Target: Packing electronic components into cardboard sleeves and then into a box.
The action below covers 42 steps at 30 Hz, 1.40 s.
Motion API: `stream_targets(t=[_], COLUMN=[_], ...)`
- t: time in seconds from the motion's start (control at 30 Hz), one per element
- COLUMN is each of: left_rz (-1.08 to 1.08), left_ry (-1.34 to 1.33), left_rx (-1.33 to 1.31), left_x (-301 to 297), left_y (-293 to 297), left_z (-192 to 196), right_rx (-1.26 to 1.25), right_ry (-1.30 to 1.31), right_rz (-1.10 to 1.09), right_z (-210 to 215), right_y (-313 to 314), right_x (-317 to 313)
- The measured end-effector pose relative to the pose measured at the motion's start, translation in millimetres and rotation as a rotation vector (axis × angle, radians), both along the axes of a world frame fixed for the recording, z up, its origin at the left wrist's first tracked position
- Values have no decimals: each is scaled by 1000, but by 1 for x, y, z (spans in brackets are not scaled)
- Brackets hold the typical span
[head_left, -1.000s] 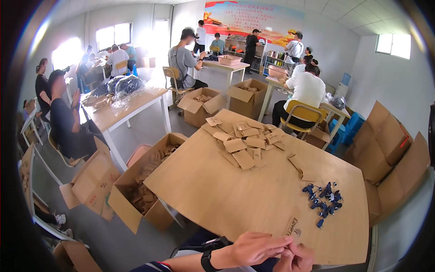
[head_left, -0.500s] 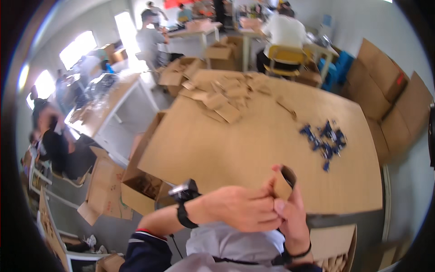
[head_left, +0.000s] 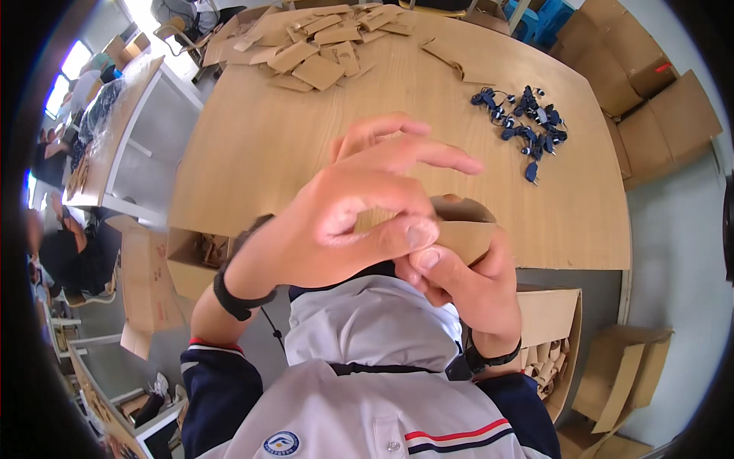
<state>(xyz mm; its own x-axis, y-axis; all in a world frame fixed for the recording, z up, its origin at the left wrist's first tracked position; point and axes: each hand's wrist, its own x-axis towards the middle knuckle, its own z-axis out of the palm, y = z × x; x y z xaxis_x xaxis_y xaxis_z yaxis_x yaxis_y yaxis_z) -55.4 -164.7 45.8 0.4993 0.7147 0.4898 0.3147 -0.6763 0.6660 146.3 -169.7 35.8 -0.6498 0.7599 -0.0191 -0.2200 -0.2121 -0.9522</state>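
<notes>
My right hand (head_left: pixel 485 294) grips a small brown cardboard box (head_left: pixel 465 236), its curved open end facing up, above the near edge of the table. At the left side of that box, the thumb and index finger of my left hand (head_left: pixel 325 210) pinch its edge; the other fingers stretch out over the tabletop. The two thumbs nearly meet in front of the box. What lies inside it cannot be made out. Beyond my right hand lies a loose cluster of dark blue plugs with cables (head_left: pixel 531 126).
Flattened cardboard pieces (head_left: pixel 317 70) are heaped at the table's (head_left: pixel 252 153) far left; a folded piece (head_left: pixel 459 63) lies far right. An open carton (head_left: pixel 566 314) of small brown boxes stands at my right, another carton (head_left: pixel 187 268) at my left. Large cartons (head_left: pixel 650 115) lean by the right wall.
My view has tipped down toward the table and my body. The left hand's outer fingers have spread from their curled pose, while the right hand keeps hold of the small box.
</notes>
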Motion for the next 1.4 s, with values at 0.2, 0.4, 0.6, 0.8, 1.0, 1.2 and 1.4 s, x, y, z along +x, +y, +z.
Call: stream_targets(t=[0.2, 0.4, 0.6, 0.8, 1.0, 1.2, 1.4], left_rz=[232, -335, 86, 278, 433, 354, -280], left_ry=[-308, -608, -678, 121, 234, 124, 60], left_rx=[-173, -1128, -486, 678, 689, 643, -110], left_x=[14, 34, 51, 42, 55, 48, -7], left_y=[-9, -12, -27, -28, -30, -24, -18], left_z=[-4, -32, -53, -31, -33, -33, -11], right_rx=[675, 641, 146, 171, 188, 217, 364], right_ry=[-372, -378, -225, 13, -1, -12, -382], right_rz=[-320, -114, -23, -198, -508, -614, -422], right_z=[-5, -24, -17, -38, -68, -71, -13], right_y=[2, 1, -9, 7, 10, 9, 2], right_x=[-16, 16, 14, 9, 5, 6, 13])
